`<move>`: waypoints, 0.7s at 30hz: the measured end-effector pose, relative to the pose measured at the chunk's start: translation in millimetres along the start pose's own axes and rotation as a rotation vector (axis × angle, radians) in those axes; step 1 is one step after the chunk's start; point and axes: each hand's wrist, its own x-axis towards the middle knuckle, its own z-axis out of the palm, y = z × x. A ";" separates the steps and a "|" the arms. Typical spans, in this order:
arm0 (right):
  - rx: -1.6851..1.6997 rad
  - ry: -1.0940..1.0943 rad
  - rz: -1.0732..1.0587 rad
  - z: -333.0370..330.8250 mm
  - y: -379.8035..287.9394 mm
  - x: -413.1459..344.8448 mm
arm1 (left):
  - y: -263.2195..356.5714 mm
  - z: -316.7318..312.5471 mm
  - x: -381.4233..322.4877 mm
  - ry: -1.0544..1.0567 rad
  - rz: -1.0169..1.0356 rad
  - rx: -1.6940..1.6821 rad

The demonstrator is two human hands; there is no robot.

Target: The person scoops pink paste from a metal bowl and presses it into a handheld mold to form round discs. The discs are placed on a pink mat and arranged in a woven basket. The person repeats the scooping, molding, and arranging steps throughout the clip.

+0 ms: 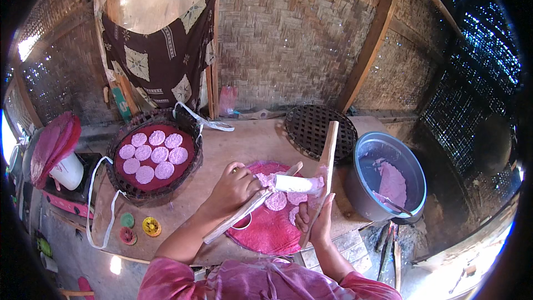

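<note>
My left hand (234,186) grips a wooden bar (239,216) of a hand press. My right hand (320,221) is closed around the press's other, longer wooden board (331,146), which is smeared with pink dough. Between the two pieces of wood lies a white cylinder (293,184), held sideways. Pink dough strands (265,179) show at its left end, by my left fingers. Beneath the press is a round red mat (266,235) bearing several lacy pink dough discs (275,201), some partly hidden. A pale ring (243,222) rests on the mat, half covered by the bar.
To the left, a dark woven basket (113,175) with white straps holds more discs on red cloth. Small coloured moulds (151,226) sit near the table's front edge. At right stand a grey bucket (357,183) of pink dough and a woven tray (318,127). Firewood (388,250) lies below.
</note>
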 end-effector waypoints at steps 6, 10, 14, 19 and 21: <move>0.254 -0.202 0.124 5.1 -15.3 -3.9 | -1.6 5.7 1.3 -0.072 -0.002 -0.055; 0.113 -0.128 0.020 -5.5 -28.3 -1.9 | -6.9 5.0 -11.9 -0.140 -0.172 -0.230; -0.242 -0.179 -0.058 -11.3 -28.0 0.9 | -5.8 -0.1 -25.5 -0.201 -0.343 -0.493; -0.912 -0.255 -0.521 -6.2 -45.6 -1.4 | 9.3 -27.6 -8.1 -0.327 -0.451 -0.722; -1.064 -0.346 -0.548 -1.1 -60.2 -6.0 | 18.3 -51.7 -2.1 -0.588 -0.687 -0.903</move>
